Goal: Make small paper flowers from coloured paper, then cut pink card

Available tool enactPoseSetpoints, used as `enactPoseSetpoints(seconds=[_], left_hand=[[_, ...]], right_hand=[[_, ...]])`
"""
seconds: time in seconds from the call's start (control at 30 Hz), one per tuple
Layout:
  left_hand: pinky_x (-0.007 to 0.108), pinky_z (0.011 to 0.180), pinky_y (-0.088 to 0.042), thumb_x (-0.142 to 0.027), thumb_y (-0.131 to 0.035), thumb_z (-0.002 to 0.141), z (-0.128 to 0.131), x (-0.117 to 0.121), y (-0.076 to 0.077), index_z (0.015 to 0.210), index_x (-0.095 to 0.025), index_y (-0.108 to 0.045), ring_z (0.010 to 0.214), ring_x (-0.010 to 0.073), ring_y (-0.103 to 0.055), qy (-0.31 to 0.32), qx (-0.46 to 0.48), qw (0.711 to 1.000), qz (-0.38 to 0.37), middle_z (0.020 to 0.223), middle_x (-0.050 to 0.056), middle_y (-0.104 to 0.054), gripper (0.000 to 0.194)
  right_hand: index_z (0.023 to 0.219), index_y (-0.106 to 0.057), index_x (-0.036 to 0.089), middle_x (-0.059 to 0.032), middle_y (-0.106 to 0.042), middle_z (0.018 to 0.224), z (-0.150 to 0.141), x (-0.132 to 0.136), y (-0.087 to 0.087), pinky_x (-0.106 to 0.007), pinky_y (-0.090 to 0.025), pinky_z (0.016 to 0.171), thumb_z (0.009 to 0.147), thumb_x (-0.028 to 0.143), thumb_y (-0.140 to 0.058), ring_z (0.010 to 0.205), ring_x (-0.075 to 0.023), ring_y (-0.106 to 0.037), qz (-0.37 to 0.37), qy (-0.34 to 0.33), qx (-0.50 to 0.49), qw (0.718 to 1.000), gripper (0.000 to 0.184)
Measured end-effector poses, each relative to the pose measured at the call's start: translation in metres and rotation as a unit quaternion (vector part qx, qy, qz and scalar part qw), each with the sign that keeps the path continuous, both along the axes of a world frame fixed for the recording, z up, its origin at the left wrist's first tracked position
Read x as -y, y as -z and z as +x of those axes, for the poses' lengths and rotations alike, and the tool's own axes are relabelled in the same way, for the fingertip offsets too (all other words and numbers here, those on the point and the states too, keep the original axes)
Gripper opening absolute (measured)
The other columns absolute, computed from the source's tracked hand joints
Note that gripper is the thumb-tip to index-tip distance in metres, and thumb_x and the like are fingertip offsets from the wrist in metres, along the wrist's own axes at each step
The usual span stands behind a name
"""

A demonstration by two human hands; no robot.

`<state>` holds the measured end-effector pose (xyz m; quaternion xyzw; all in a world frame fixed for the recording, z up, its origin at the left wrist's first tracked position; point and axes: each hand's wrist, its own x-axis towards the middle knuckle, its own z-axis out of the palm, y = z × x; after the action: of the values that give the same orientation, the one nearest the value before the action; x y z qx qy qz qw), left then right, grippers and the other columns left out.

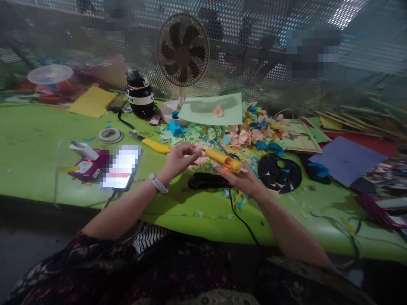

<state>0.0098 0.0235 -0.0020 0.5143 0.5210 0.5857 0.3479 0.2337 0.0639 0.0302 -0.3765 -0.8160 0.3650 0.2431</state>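
My right hand (243, 180) is closed around a yellow glue gun (219, 157), with the clear end of a glue stick sticking out at its back and a small red light glowing on it. The nozzle points left, toward my left hand (182, 159). There, thumb and fingers are pinched on a small peach paper piece (199, 149), partly hidden by the fingertips. Below the hands lies a long black object (208, 181) whose kind I cannot make out. A black cable (240, 216) runs down over the table edge near my right wrist.
Folded paper petals (244, 137) and scraps heap behind my hands, beside a light green sheet (211, 109). A yellow cutter knife (154, 145), tape roll (110, 135) and lit phone (122, 167) lie left. A fan (182, 51) and black jar (140, 97) stand behind; purple paper (348, 160) lies right.
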Motion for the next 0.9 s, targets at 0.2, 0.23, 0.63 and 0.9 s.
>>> enactPoseSetpoints(seconds=[0.2,0.23,0.63,0.9], left_hand=[[0.026,0.061,-0.060,-0.049,-0.079,0.075,0.000,0.001,-0.001,0.064,-0.016,-0.072,0.079,0.0170,-0.063,-0.012,-0.026,1.000,0.009,0.086,0.009,-0.067,0.036],[0.025,0.061,-0.060,-0.050,-0.078,0.076,0.000,0.001,-0.002,0.065,-0.016,-0.072,0.079,0.0170,-0.064,-0.014,-0.027,0.999,0.010,0.086,0.009,-0.068,0.037],[0.024,0.061,-0.061,-0.041,-0.085,0.067,-0.007,-0.006,0.005,0.074,-0.014,-0.065,0.065,0.0105,-0.063,-0.001,0.085,0.996,-0.032,0.074,0.002,-0.066,0.034],[0.025,0.061,-0.061,-0.039,-0.086,0.064,-0.006,-0.010,0.007,0.073,-0.015,-0.065,0.062,0.0103,-0.063,-0.007,0.103,0.994,-0.038,0.069,0.001,-0.067,0.033]], right_hand=[[0.071,-0.059,0.020,-0.0008,-0.053,0.064,0.000,0.001,0.000,-0.030,-0.038,0.056,0.084,0.051,-0.064,0.059,-0.0144,-0.048,0.017,-0.020,0.019,0.999,0.035],[0.070,-0.058,0.020,-0.0006,-0.052,0.064,0.000,0.001,-0.001,-0.030,-0.037,0.055,0.084,0.052,-0.064,0.059,-0.0143,-0.047,0.019,-0.023,0.024,0.999,0.035],[0.080,-0.058,0.022,-0.0044,-0.061,0.078,0.078,-0.019,-0.029,-0.031,-0.043,0.068,0.078,0.069,-0.065,0.070,-0.0188,-0.056,0.175,0.088,0.150,0.969,0.047],[0.086,-0.064,0.019,-0.0175,-0.071,0.096,0.155,-0.058,0.014,-0.039,-0.047,0.074,0.073,0.047,-0.075,0.090,-0.0308,-0.065,0.134,0.302,0.294,0.897,0.033]])
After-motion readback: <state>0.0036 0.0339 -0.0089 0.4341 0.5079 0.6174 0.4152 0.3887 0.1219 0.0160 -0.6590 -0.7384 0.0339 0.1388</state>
